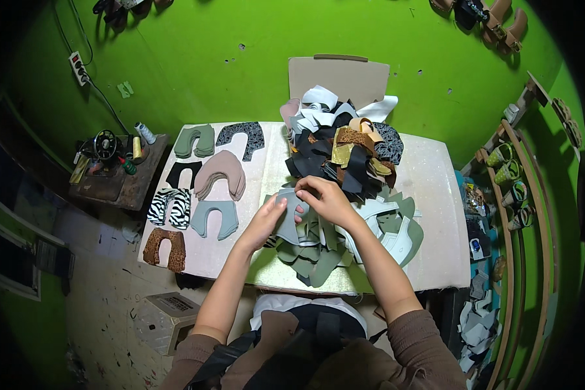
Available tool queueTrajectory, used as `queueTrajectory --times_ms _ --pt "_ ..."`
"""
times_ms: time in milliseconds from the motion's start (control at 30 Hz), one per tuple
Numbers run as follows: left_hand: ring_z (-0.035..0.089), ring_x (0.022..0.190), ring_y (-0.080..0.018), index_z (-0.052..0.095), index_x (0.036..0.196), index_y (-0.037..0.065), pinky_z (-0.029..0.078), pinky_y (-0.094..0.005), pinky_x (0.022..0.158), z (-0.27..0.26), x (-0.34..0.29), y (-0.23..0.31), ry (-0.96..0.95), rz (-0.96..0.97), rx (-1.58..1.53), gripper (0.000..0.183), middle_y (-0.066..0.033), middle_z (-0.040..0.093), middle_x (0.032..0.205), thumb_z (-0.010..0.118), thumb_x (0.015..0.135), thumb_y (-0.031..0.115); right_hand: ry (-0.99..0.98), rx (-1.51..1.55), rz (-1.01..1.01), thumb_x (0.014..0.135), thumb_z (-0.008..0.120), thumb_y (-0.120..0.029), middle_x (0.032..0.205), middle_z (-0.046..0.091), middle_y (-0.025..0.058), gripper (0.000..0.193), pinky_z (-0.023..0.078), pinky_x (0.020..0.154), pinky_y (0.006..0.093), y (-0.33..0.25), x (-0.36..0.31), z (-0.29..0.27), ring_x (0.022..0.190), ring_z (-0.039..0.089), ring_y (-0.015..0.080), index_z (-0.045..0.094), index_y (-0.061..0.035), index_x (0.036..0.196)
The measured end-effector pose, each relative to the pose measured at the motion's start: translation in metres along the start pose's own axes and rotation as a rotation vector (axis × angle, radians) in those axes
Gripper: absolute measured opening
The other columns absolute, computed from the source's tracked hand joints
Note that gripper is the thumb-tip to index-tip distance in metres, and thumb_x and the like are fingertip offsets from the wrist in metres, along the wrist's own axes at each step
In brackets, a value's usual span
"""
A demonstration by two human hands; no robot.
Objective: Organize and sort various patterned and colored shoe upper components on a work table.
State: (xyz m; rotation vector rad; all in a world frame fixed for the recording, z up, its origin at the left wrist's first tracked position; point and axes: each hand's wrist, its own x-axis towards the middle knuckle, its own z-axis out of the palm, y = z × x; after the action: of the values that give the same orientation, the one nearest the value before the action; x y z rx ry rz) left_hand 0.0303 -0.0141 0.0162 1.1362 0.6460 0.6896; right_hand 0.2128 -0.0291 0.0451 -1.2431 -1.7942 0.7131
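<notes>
My left hand (264,224) is closed on a grey cut-out piece (291,224), its thumb lying along the near face. At the top edge of this piece, my right hand (328,200) has its fingers curled in a pinch; whether they grip or only touch it is hard to see. Below both hands lies a loose heap of olive-green cut pieces (322,263), with white pieces (396,244) to its right. On the left of the table, a stack of similar grey U-shaped pieces (206,218) sits near a mauve stack (221,172).
Olive (187,144), zebra-print (159,208) and leopard-print (155,250) stacks line the table's left side. A mixed heap of scraps (312,156) rises at the back before a cardboard sheet (338,75). A sewing machine (105,146) stands left; a wooden rack (510,195) stands right.
</notes>
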Motion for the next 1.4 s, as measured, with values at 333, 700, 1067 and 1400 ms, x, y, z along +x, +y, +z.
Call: queueTrajectory --times_ms 333,700,1067,1400 --pt "0.054 0.068 -0.0066 0.051 0.106 0.0 0.045 -0.0212 0.064 -0.053 -0.01 0.03 -0.008 0.063 0.34 0.024 -0.0038 0.061 0.085 0.043 0.093 0.019 -0.185 0.022 0.031 0.076 0.066 -0.021 0.091 0.059 0.0065 0.027 0.044 0.072 0.027 0.004 0.022 0.019 0.081 0.055 0.0141 0.058 -0.0032 0.096" --pt "0.054 0.064 -0.0068 0.052 0.105 0.002 0.045 -0.0202 0.06 -0.162 -0.023 0.07 -0.004 -0.044 0.357 0.025 -0.003 0.06 0.08 0.043 0.093 0.023 -0.459 0.671 0.348 0.078 0.066 -0.015 0.098 0.061 0.0053 0.037 0.041 0.086 0.0266 0.018 0.062 0.122 0.093 0.056 0.0147 0.052 -0.0011 0.109" --pt "0.06 0.072 -0.0151 0.049 0.106 -0.002 0.048 -0.0264 0.065 -0.269 -0.035 -0.032 0.355 -0.338 0.17 0.023 -0.0103 0.062 0.085 0.042 0.092 0.014 0.094 0.613 0.79 0.076 0.063 -0.005 0.077 0.057 0.0038 0.03 0.043 0.061 0.0242 0.059 0.061 0.244 0.066 0.053 0.0109 0.053 0.0015 0.104" --pt "0.059 0.083 -0.0346 0.05 0.109 -0.001 0.045 -0.0377 0.073 -0.304 -0.027 -0.064 0.305 -0.102 0.839 0.029 -0.0237 0.06 0.09 0.049 0.082 0.009 0.235 0.055 0.725 0.072 0.064 -0.012 0.081 0.062 0.014 0.03 0.046 0.071 0.0307 0.07 0.078 0.272 0.075 0.059 0.0248 0.058 -0.0003 0.099"
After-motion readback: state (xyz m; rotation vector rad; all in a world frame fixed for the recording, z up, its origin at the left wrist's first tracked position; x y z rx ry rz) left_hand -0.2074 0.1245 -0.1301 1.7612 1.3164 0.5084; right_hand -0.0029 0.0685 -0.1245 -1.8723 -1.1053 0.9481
